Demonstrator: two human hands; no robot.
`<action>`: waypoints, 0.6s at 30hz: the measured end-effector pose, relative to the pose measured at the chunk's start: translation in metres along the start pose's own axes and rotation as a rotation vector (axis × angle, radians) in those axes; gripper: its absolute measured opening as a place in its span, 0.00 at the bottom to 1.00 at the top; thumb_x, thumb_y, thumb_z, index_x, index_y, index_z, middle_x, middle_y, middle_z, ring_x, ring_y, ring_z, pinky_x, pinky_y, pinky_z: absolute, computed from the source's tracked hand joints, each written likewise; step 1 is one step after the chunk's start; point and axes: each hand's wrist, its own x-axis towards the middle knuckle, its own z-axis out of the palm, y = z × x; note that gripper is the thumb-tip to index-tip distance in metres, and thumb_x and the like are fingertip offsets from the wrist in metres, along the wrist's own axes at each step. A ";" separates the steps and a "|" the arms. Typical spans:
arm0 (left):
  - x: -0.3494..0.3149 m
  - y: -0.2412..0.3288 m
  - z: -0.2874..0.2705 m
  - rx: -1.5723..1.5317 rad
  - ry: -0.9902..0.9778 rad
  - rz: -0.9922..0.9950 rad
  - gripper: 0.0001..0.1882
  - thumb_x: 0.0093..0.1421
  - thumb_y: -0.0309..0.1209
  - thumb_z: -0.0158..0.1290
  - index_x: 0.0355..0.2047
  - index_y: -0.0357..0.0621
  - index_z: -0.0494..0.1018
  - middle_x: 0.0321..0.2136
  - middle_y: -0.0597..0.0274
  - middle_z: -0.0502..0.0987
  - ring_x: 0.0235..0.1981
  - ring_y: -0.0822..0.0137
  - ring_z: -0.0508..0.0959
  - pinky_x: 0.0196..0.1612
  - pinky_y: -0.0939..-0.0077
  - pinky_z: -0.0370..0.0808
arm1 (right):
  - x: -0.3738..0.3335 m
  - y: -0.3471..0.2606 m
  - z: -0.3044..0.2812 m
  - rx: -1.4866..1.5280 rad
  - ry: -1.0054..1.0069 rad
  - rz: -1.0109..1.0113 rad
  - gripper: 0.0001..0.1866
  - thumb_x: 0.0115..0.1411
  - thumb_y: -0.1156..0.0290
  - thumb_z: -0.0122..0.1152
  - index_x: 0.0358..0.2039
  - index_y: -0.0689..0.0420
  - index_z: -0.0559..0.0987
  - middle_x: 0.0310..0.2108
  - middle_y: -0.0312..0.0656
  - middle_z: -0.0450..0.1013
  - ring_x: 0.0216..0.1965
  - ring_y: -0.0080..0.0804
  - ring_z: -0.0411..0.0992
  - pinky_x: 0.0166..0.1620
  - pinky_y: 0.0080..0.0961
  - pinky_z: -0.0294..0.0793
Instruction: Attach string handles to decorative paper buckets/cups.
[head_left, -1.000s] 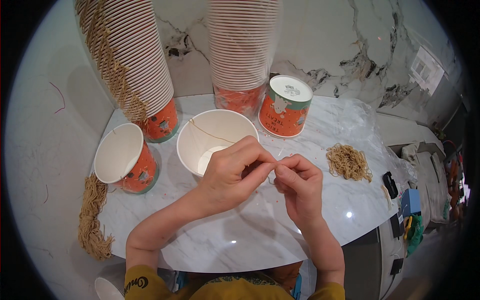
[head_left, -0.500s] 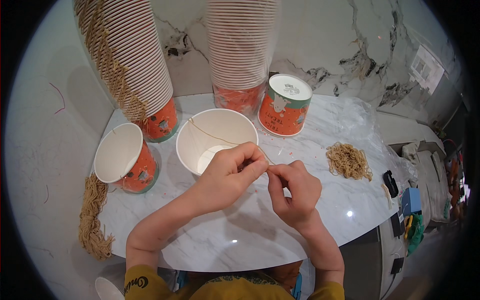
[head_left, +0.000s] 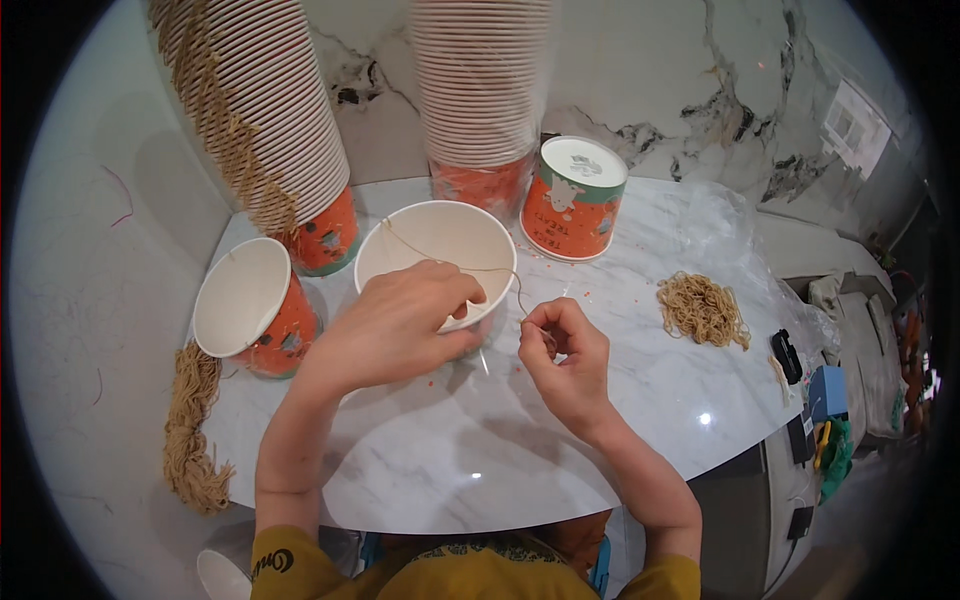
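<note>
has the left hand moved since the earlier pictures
Yes, to the left: judged against the loose yarn pile at right, the left hand is now farther from it, at the near side of the middle open cup.

On my feed I count two bare hands [head_left: 395,325], one worktop [head_left: 690,390], two tall stacks of paper tubs [head_left: 485,90], three separate tubs [head_left: 572,205], two bundles of tan string [head_left: 702,310], one strand [head_left: 515,278] between the hands and one blue box [head_left: 828,392].
</note>
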 end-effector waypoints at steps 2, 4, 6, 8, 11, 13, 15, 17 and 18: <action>0.004 -0.002 0.003 -0.030 -0.021 -0.013 0.14 0.60 0.36 0.56 0.40 0.39 0.77 0.34 0.54 0.80 0.39 0.53 0.80 0.43 0.60 0.75 | -0.002 0.004 0.006 0.024 0.008 0.026 0.05 0.62 0.80 0.63 0.34 0.61 0.74 0.28 0.30 0.73 0.25 0.10 0.67 0.25 0.13 0.65; 0.008 -0.003 0.009 -0.065 -0.045 -0.022 0.13 0.60 0.35 0.56 0.41 0.39 0.77 0.34 0.53 0.81 0.38 0.52 0.80 0.42 0.59 0.75 | -0.003 0.008 0.009 0.043 0.019 0.055 0.05 0.62 0.80 0.62 0.34 0.61 0.74 0.28 0.31 0.73 0.25 0.11 0.67 0.25 0.13 0.65; 0.010 -0.002 0.013 -0.151 -0.008 -0.020 0.13 0.61 0.33 0.55 0.42 0.38 0.78 0.34 0.53 0.81 0.37 0.52 0.81 0.41 0.59 0.75 | -0.002 0.010 0.011 0.068 0.048 0.050 0.04 0.63 0.79 0.62 0.35 0.61 0.74 0.30 0.32 0.73 0.27 0.11 0.69 0.26 0.13 0.65; 0.010 0.001 0.016 -0.188 0.000 -0.030 0.13 0.60 0.32 0.55 0.42 0.38 0.78 0.34 0.52 0.81 0.36 0.52 0.81 0.41 0.59 0.75 | -0.001 0.008 0.010 0.079 0.046 0.063 0.04 0.63 0.79 0.62 0.35 0.61 0.74 0.30 0.32 0.73 0.27 0.11 0.69 0.26 0.13 0.65; 0.013 0.001 0.022 -0.227 0.019 -0.032 0.13 0.59 0.31 0.55 0.42 0.38 0.78 0.35 0.52 0.81 0.36 0.52 0.81 0.41 0.60 0.75 | -0.001 0.007 0.009 0.083 0.057 0.078 0.04 0.64 0.79 0.62 0.35 0.61 0.74 0.31 0.33 0.73 0.28 0.12 0.69 0.26 0.13 0.66; 0.013 0.002 0.024 -0.226 0.030 -0.028 0.13 0.59 0.31 0.54 0.42 0.38 0.78 0.35 0.52 0.81 0.36 0.52 0.81 0.41 0.60 0.75 | -0.001 0.007 0.010 0.080 0.066 0.080 0.05 0.64 0.78 0.63 0.35 0.61 0.74 0.31 0.33 0.73 0.28 0.12 0.69 0.26 0.13 0.67; 0.014 0.006 0.022 -0.239 0.030 -0.055 0.14 0.58 0.30 0.54 0.43 0.38 0.78 0.35 0.52 0.81 0.35 0.52 0.81 0.40 0.60 0.75 | 0.000 0.005 0.010 0.092 0.070 0.080 0.05 0.64 0.78 0.63 0.36 0.61 0.75 0.31 0.33 0.73 0.28 0.13 0.70 0.27 0.14 0.68; 0.014 0.008 0.022 -0.244 0.028 -0.058 0.14 0.57 0.30 0.54 0.42 0.38 0.78 0.35 0.52 0.81 0.35 0.52 0.81 0.40 0.60 0.75 | 0.000 0.007 0.010 0.091 0.068 0.083 0.05 0.64 0.78 0.63 0.36 0.61 0.75 0.31 0.34 0.73 0.28 0.13 0.70 0.27 0.14 0.69; 0.013 0.009 0.022 -0.248 0.028 -0.062 0.14 0.57 0.30 0.54 0.42 0.38 0.78 0.35 0.52 0.81 0.35 0.52 0.81 0.39 0.60 0.75 | 0.000 0.008 0.010 0.090 0.064 0.086 0.05 0.65 0.77 0.63 0.36 0.61 0.75 0.31 0.34 0.74 0.28 0.13 0.70 0.27 0.14 0.69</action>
